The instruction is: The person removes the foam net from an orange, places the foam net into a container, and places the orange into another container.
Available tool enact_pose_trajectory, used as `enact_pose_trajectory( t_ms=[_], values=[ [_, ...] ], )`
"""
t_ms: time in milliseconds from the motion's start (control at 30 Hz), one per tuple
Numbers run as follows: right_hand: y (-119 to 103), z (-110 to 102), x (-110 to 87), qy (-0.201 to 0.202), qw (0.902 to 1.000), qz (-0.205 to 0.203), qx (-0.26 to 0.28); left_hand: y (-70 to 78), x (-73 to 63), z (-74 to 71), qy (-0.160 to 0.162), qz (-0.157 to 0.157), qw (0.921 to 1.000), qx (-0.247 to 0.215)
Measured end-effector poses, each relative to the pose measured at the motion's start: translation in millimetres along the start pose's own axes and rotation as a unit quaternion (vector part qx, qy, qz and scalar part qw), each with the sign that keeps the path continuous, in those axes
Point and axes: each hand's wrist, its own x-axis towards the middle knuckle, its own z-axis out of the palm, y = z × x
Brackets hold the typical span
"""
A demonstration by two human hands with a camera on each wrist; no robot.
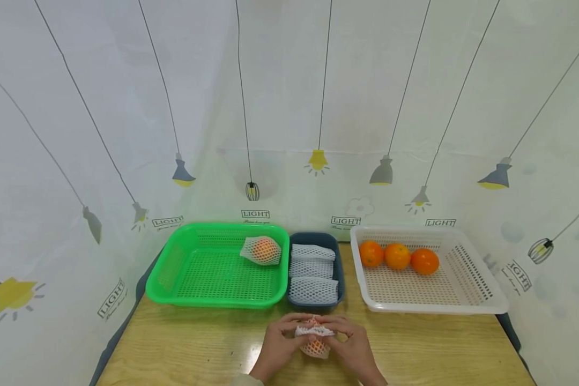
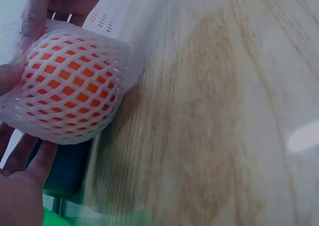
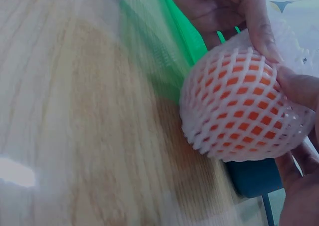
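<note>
Between both hands is an orange (image 2: 70, 89) inside a white foam net sleeve (image 3: 234, 104), held low over the front middle of the table. My left hand (image 1: 278, 343) pinches the sleeve's left side with thumb and fingers. On the other side, my right hand (image 1: 353, 346) grips it the same way. The sleeve's gathered white edge (image 1: 314, 331) lies between the thumbs, facing up. Orange skin shows through the diamond-shaped holes, and the net covers the fruit's rounded lower part in both wrist views.
Behind the hands stands a dark blue bin (image 1: 340, 268) with several folded foam nets (image 1: 313, 289). At left, a green basket (image 1: 212, 304) holds one netted fruit (image 1: 264, 250). A white basket (image 1: 434, 307) at right holds three bare oranges (image 1: 397, 256). A printed curtain (image 1: 289, 107) hangs behind the wooden table (image 1: 434, 354).
</note>
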Motion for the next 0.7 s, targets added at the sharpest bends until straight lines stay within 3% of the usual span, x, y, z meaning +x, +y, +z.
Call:
enact_pose_trajectory(
  t_ms=[267, 467, 567, 700],
  values=[
    [-1, 7, -1.6, 0.025, 0.9987, -0.045, -0.007, -3.4, -0.8, 0.4, 0.022, 0.038, 0.9989, -0.018],
    [-2, 3, -1.7, -0.017, 0.9984, -0.049, -0.021, -7.9, -2.0, -3.8, 0.0, 0.064, 0.998, -0.005],
    [-1, -2, -1.0, -0.06, 0.9975, -0.016, -0.033, -11.2, -1.5, -7.6, -0.022, 0.055, 0.9982, 0.011],
    [1, -5, 1.8, -0.094, 0.9932, 0.057, -0.038, -15.0, 0.4, -11.4, -0.058, 0.038, 0.9974, 0.02]
  ],
)
